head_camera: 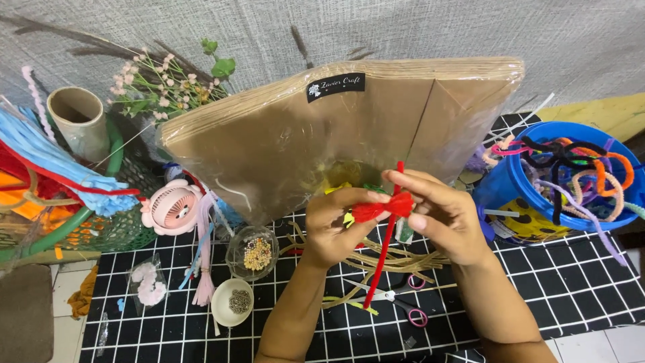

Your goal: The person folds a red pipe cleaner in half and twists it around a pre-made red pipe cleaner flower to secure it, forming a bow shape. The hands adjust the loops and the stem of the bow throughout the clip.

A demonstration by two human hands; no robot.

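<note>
Above gridded tabletop [578, 282], centre frame: left hand [336, 228] and right hand [440, 215] both pinched shut on red pipe cleaner [384, 250]. Long axis runs 12 to 7 o'clock. Folded red wad between fingertips; right hand grips higher. Scissors [403, 304] beneath, at 6 o'clock.

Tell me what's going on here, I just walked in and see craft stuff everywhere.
A person is shaping a red pipe cleaner: the left hand and right hand pinch its bunched part between them, the stem hanging down. Scissors lie on the grid mat below; a blue tub of pipe cleaners sits right.
</note>
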